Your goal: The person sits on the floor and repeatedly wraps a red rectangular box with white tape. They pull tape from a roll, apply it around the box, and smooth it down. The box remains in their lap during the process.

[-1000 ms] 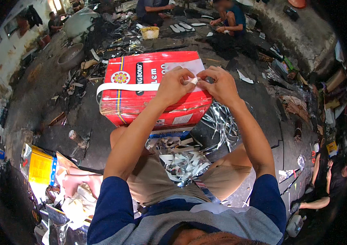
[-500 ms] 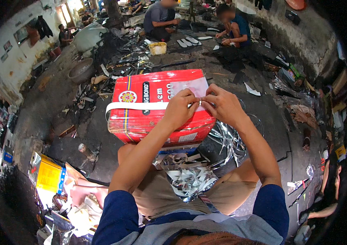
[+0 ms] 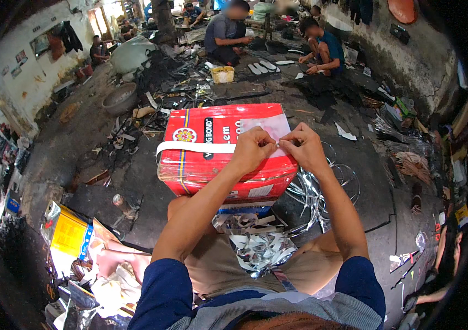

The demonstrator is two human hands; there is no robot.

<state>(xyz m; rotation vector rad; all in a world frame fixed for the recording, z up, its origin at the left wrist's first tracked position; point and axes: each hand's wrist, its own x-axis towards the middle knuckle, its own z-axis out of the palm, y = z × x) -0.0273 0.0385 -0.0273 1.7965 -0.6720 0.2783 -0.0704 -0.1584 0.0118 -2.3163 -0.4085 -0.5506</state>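
A red cardboard box (image 3: 226, 118) wrapped in clear tape stands in front of me. Across its top lies a long white strip (image 3: 201, 147), bent down over the left edge. My left hand (image 3: 254, 149) is closed in a pinch over the strip's right part. Close against it, my right hand (image 3: 305, 149) is also pinched, fingertips nearly touching those of the left. A small whitish bit of the strip shows between them. Beneath the hands is a pale translucent sheet (image 3: 250, 125) on the box. Shiny silver strips (image 3: 259, 250) are heaped in my lap.
Loose silver strips (image 3: 314, 195) trail on the floor right of the box. A yellow tin (image 3: 68, 236) and pale scraps (image 3: 116, 286) lie at the lower left. A grey basin (image 3: 119, 99), a yellow tub (image 3: 223, 75) and white sole-shaped pieces (image 3: 264, 67) are farther off, near two seated people.
The whole view has shifted a little, so the box and room appear lower and further right. My hands stay pinched together over the box, with only slight finger movement.
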